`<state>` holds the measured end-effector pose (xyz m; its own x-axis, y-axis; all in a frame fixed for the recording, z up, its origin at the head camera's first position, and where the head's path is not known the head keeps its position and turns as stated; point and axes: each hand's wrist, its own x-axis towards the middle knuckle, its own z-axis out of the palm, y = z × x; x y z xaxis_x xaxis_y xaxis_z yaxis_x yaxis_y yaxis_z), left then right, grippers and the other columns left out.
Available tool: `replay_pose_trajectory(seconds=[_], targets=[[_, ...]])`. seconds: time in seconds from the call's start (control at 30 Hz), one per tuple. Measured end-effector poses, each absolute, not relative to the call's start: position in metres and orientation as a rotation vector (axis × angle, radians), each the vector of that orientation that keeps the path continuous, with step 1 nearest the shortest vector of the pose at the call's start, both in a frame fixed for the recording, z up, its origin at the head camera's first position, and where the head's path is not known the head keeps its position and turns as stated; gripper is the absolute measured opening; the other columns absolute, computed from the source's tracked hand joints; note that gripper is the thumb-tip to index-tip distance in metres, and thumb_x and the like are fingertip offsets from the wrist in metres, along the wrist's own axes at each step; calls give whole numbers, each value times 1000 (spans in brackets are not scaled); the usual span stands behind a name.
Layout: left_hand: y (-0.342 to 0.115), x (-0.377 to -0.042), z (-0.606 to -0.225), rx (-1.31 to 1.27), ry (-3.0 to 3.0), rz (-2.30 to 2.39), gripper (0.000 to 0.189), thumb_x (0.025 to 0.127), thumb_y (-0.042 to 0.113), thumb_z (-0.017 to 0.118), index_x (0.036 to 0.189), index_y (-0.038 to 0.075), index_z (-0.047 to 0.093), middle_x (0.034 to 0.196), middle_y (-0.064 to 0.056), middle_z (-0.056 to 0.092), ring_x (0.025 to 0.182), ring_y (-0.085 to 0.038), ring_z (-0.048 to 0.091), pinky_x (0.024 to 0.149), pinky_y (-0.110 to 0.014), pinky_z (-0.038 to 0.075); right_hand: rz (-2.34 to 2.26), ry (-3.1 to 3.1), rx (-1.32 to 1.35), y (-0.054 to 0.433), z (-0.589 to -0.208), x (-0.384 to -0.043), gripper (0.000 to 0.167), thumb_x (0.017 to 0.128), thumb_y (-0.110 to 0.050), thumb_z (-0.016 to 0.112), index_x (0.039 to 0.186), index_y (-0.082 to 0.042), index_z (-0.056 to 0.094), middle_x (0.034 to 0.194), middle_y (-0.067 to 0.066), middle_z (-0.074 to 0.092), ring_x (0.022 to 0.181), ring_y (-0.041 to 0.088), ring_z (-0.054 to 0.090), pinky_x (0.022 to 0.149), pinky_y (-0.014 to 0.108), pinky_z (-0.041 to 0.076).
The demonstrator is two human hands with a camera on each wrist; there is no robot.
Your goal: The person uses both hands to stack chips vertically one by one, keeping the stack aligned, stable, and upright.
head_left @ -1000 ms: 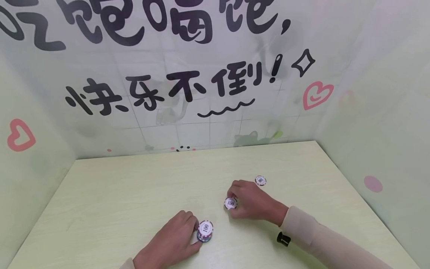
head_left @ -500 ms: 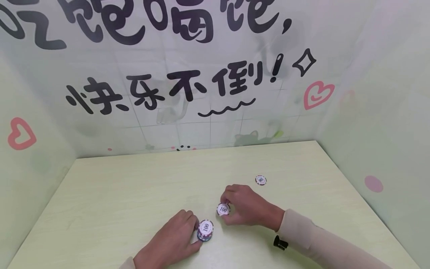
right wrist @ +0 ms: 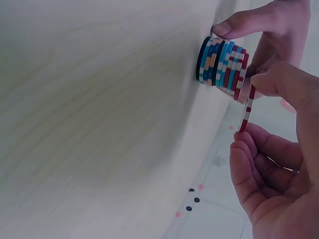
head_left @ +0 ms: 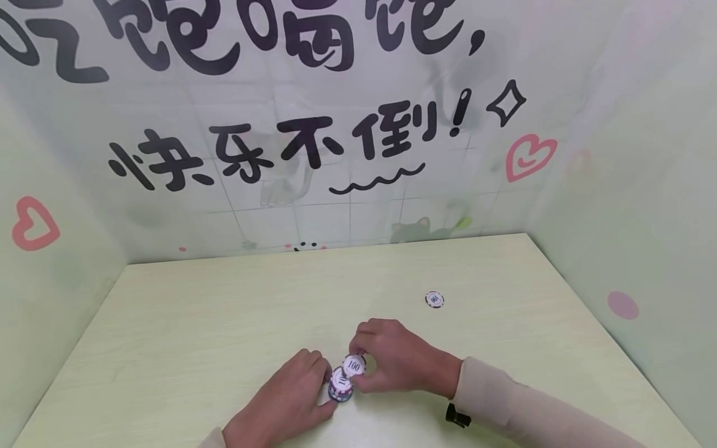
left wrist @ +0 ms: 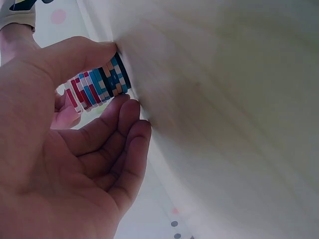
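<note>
Presently noted on the pale wooden table (head_left: 224, 311): a short stack of poker chips (head_left: 340, 387) near the front edge, banded in blue, orange, red and white as seen from the wrist views (left wrist: 99, 84) (right wrist: 222, 67). Left hand (head_left: 291, 404) set against the stack's left side, thumb and fingers (left wrist: 117, 112) curled round its edge and touching it, so gripping the stack at its sides. Right hand (head_left: 392, 364) just right of the stack, fingers curled, pinching a single chip marked 100 (head_left: 354, 365) between thumb and fingertips. That chip held tilted, its lower edge over the top of the stack and very close to it; in the right wrist view (right wrist: 246, 107) seen edge-on, red and white, beside the uppermost chip; whether actually touching, cannot tell. Both hands nearly meeting over the stack. Further back and to the right, well apart from the hands, one more chip (head_left: 434, 299) lying flat on the table. Light long sleeve (head_left: 504, 398) on the right forearm, with a small dark object (head_left: 458, 415) at its underside near the wrist. Behind the table, walls (head_left: 347, 124) printed with black characters and pink hearts.
</note>
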<state>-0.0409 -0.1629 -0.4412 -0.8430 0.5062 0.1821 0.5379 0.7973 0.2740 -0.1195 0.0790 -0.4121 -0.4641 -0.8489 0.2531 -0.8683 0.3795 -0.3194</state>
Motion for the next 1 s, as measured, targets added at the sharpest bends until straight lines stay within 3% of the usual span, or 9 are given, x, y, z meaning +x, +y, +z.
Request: replay_pose_trajectory(seconds=[0.27, 0.73, 1.0], targets=[[-163, -41, -442, -867, -2846, -482, 29, 85, 27, 89, 95, 8, 70, 86, 9, 52, 82, -10, 45, 73, -25, 47, 637, -2526, 1653, 70, -415, -114, 22, 84, -26, 89, 100, -14, 79, 95, -8, 70, 89, 2, 60, 80, 11, 47], [-163, -42, -441, -854, -2884, -497, 28, 85, 26, 89, 95, 8, 69, 86, 9, 52, 82, -10, 45, 73, -27, 47, 610, -2477, 1660, 69, -420, -112, 26, 87, -31, 88, 105, -14, 80, 101, -6, 70, 93, 5, 62, 84, 12, 48], [-163, -42, -441, -829, -2917, -483, 31, 85, 29, 90, 96, 7, 70, 87, 8, 53, 84, -12, 47, 76, -29, 49, 664, -2542, 1550, 86, -421, -123, 18, 96, -23, 78, 107, -10, 81, 101, -1, 72, 93, 11, 65, 84, 22, 54]])
